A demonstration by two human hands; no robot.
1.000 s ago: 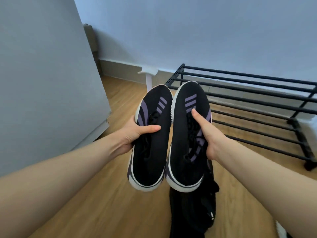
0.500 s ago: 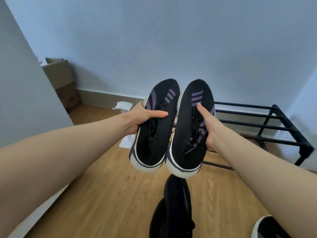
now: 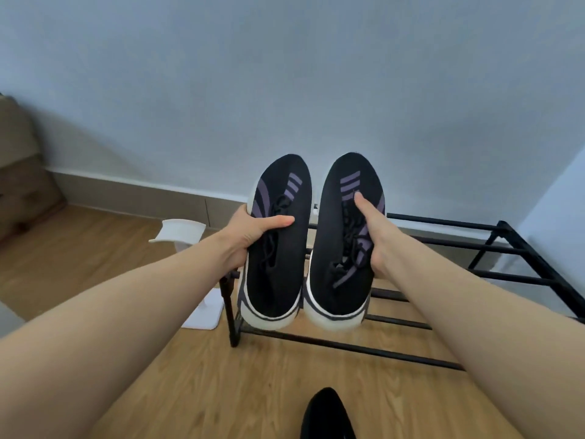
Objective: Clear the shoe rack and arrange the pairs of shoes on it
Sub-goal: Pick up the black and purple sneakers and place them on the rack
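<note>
I hold a pair of black sneakers with purple stripes and white soles, side by side, toes pointing away from me. My left hand (image 3: 250, 236) grips the left sneaker (image 3: 278, 248) at its outer side, thumb across the laces. My right hand (image 3: 376, 236) grips the right sneaker (image 3: 342, 242) from its right side, thumb on the tongue. Both shoes hang over the left end of the black metal shoe rack (image 3: 481, 245), which stands against the wall with bare bars.
A white stand-like object (image 3: 190, 236) sits on the wooden floor just left of the rack. Cardboard boxes (image 3: 19, 172) are stacked at the far left by the wall. A black shoe tip (image 3: 326, 413) shows at the bottom edge.
Both hands have carried the sneakers forward and closer to the rack's left end. The view has shifted left, so the rack now lies under and right of the shoes.
</note>
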